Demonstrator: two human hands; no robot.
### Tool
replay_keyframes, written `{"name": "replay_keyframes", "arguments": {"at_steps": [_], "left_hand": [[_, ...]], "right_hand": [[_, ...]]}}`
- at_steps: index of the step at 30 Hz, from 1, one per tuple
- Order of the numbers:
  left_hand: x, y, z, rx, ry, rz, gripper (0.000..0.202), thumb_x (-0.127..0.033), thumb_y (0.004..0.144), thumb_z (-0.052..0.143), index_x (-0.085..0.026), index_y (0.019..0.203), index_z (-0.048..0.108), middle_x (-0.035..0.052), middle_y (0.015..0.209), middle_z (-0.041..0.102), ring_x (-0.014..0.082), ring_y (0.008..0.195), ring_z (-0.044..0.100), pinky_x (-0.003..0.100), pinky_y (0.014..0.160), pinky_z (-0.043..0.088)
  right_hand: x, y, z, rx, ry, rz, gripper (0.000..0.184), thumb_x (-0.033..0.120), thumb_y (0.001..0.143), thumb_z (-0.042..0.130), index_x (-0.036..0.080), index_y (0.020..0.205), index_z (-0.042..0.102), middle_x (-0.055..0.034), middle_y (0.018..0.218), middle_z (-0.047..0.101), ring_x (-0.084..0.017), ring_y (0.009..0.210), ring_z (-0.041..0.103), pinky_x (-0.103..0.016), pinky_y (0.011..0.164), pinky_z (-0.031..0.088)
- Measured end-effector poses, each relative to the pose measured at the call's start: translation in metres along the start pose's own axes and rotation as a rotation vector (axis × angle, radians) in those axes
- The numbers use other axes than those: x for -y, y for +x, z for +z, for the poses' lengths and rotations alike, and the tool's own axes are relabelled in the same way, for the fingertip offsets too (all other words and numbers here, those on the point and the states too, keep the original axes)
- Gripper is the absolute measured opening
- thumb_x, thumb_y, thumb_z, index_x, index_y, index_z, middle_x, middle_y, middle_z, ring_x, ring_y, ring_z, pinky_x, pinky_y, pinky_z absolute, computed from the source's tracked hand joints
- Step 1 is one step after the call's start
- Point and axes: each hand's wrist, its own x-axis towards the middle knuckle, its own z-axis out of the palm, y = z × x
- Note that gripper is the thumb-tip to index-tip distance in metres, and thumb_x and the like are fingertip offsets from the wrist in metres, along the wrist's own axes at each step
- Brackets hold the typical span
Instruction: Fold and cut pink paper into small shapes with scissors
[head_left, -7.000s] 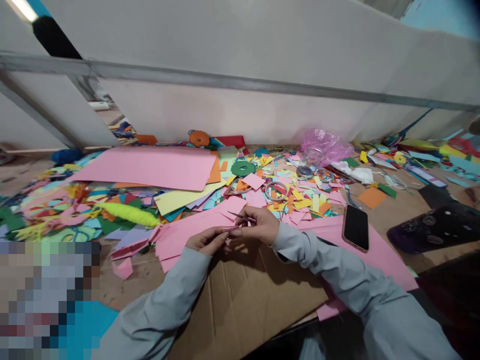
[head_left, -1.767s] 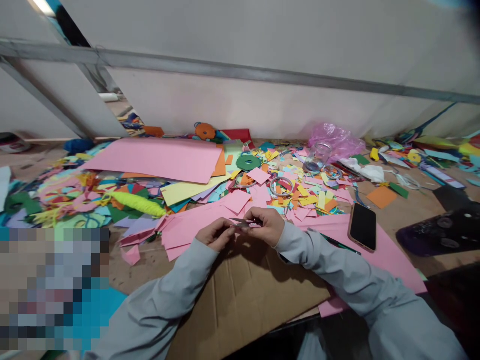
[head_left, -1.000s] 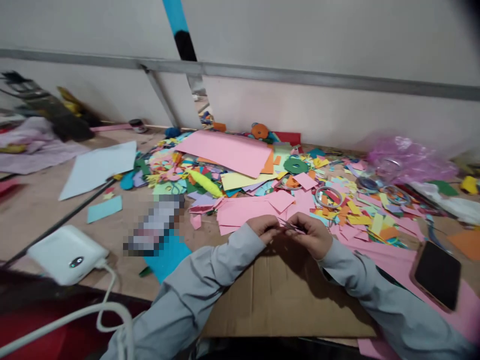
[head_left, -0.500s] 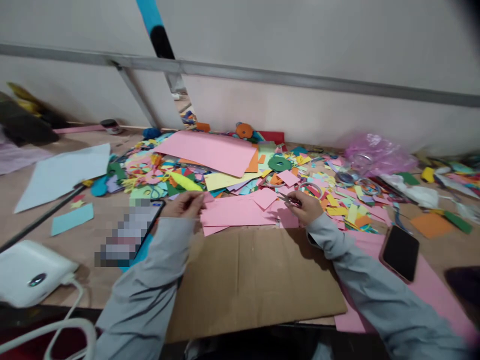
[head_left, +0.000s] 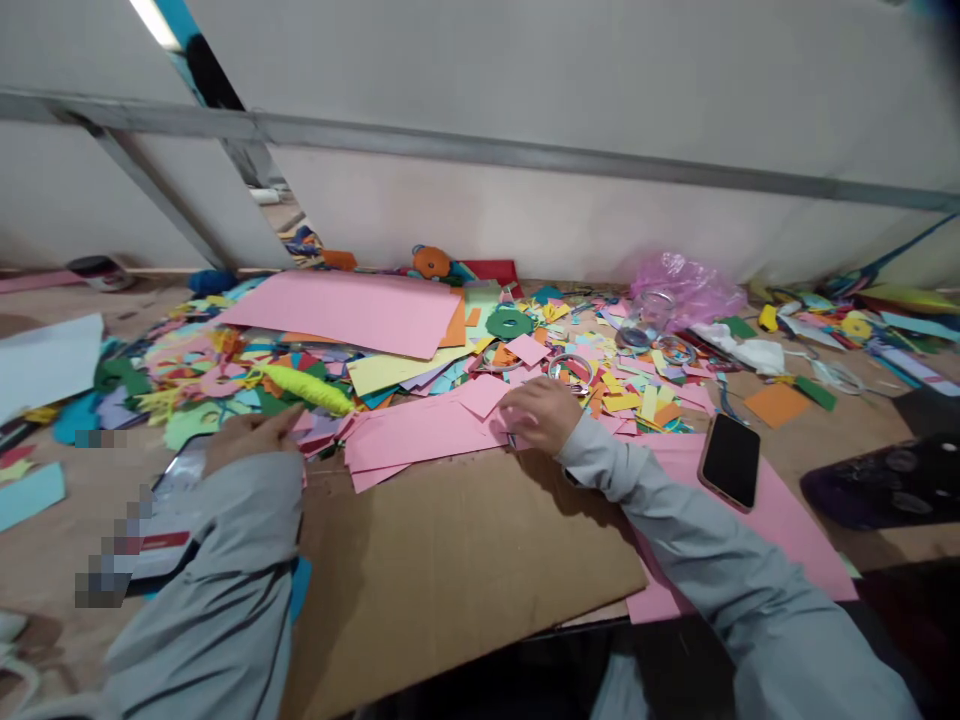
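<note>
My left hand [head_left: 251,440] rests beside the phone with the lit screen [head_left: 161,540], its index finger stretched toward small pink scraps [head_left: 319,432]. I see nothing held in it. My right hand [head_left: 546,412] is curled over the right end of the pink paper strips [head_left: 412,435]. A bit of dark metal shows under its fingers, apparently the small scissors [head_left: 512,440], mostly hidden. Just left of those fingers lies a loose pink square [head_left: 482,396] on top of the strips. Below both hands is a sheet of brown cardboard [head_left: 457,570].
Behind the strips spreads a heap of coloured paper scraps with a large pink sheet [head_left: 345,312], a yellow yarn bundle [head_left: 304,387] and a tape roll [head_left: 570,372]. To the right are a dark phone [head_left: 730,460] on pink paper, a purple plastic bag [head_left: 686,290] and a dark pouch [head_left: 885,480].
My left hand has drawn away from the strips toward the lit phone, its finger now extended. My right hand has lowered onto the strips, covering most of the scissors. The view has swung right.
</note>
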Motion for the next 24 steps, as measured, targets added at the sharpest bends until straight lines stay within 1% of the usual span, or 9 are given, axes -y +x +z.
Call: {"name": "replay_keyframes", "arguments": {"at_steps": [3, 7, 9, 13, 16, 18, 20, 21, 24], "left_hand": [[-0.004, 0.0, 0.002, -0.094, 0.035, 0.01, 0.048, -0.031, 0.076, 0.053, -0.022, 0.121, 0.066, 0.0062, 0.091, 0.062, 0.0235, 0.078, 0.056, 0.031, 0.07, 0.043], [-0.022, -0.001, 0.001, -0.221, -0.054, 0.102, 0.045, -0.037, 0.077, 0.054, -0.017, 0.114, 0.07, 0.0062, 0.079, 0.06, 0.0229, 0.072, 0.055, 0.034, 0.072, 0.044], [-0.034, -0.003, 0.001, -0.214, -0.136, 0.158, 0.043, -0.038, 0.079, 0.054, -0.016, 0.112, 0.071, 0.0056, 0.078, 0.06, 0.0208, 0.068, 0.054, 0.032, 0.07, 0.044], [-0.059, -0.012, -0.004, -0.215, -0.341, 0.186, 0.041, -0.041, 0.08, 0.056, -0.017, 0.11, 0.071, 0.0066, 0.084, 0.063, 0.0202, 0.073, 0.057, 0.029, 0.069, 0.045], [-0.078, -0.023, -0.019, -0.185, -0.551, 0.238, 0.037, -0.042, 0.083, 0.053, -0.022, 0.109, 0.069, 0.0067, 0.09, 0.067, 0.0188, 0.071, 0.059, 0.029, 0.073, 0.046], [-0.092, -0.031, -0.034, -0.173, -0.635, 0.217, 0.03, -0.044, 0.081, 0.056, -0.025, 0.099, 0.071, 0.0051, 0.087, 0.068, 0.019, 0.071, 0.06, 0.029, 0.073, 0.046], [-0.106, -0.041, -0.047, -0.074, -0.787, 0.167, 0.024, -0.045, 0.08, 0.059, -0.025, 0.085, 0.07, 0.0034, 0.077, 0.068, 0.0187, 0.066, 0.059, 0.028, 0.064, 0.046], [-0.112, -0.046, -0.051, 0.019, -0.891, 0.168, 0.025, -0.046, 0.08, 0.059, -0.024, 0.076, 0.069, 0.0031, 0.071, 0.067, 0.019, 0.064, 0.059, 0.028, 0.063, 0.047], [-0.131, -0.06, -0.051, 0.42, -1.134, 0.187, 0.038, -0.054, 0.079, 0.057, -0.023, 0.065, 0.072, 0.0062, 0.062, 0.068, 0.0206, 0.059, 0.061, 0.031, 0.059, 0.05]], "right_hand": [[0.015, 0.002, 0.014, 0.072, 0.003, -0.146, 0.026, 0.036, 0.084, 0.062, 0.022, 0.106, 0.065, -0.0049, 0.1, 0.071, -0.02, 0.096, 0.057, -0.033, 0.083, 0.035], [0.022, 0.004, 0.027, 0.076, -0.113, -0.173, 0.016, 0.027, 0.091, 0.053, 0.018, 0.092, 0.066, -0.0081, 0.086, 0.071, -0.018, 0.083, 0.057, -0.033, 0.076, 0.033], [0.023, 0.004, 0.028, 0.055, -0.125, -0.199, 0.018, 0.021, 0.092, 0.05, 0.017, 0.085, 0.066, -0.0083, 0.079, 0.07, -0.017, 0.076, 0.055, -0.032, 0.073, 0.032], [0.026, 0.002, 0.026, -0.03, -0.117, -0.205, 0.018, 0.017, 0.089, 0.05, 0.017, 0.078, 0.064, -0.0064, 0.073, 0.068, -0.016, 0.07, 0.053, -0.032, 0.068, 0.031], [0.026, 0.001, 0.023, -0.102, -0.107, -0.123, 0.016, 0.019, 0.087, 0.052, 0.018, 0.077, 0.064, -0.0055, 0.074, 0.067, -0.017, 0.072, 0.054, -0.032, 0.068, 0.031], [0.024, 0.001, 0.02, -0.147, -0.05, -0.055, 0.014, 0.02, 0.086, 0.052, 0.018, 0.078, 0.064, -0.0056, 0.077, 0.067, -0.018, 0.075, 0.054, -0.032, 0.07, 0.034], [0.022, 0.002, 0.017, -0.204, 0.045, 0.016, 0.012, 0.022, 0.085, 0.054, 0.019, 0.078, 0.063, -0.0055, 0.077, 0.067, -0.018, 0.076, 0.055, -0.031, 0.073, 0.037], [0.022, 0.003, 0.015, -0.238, 0.099, 0.051, 0.012, 0.023, 0.085, 0.054, 0.019, 0.078, 0.062, -0.0054, 0.077, 0.067, -0.018, 0.075, 0.055, -0.031, 0.073, 0.038], [0.024, 0.003, 0.007, -0.357, 0.225, 0.125, 0.013, 0.026, 0.087, 0.055, 0.019, 0.076, 0.059, -0.0054, 0.078, 0.068, -0.017, 0.075, 0.058, -0.031, 0.073, 0.041]]}}
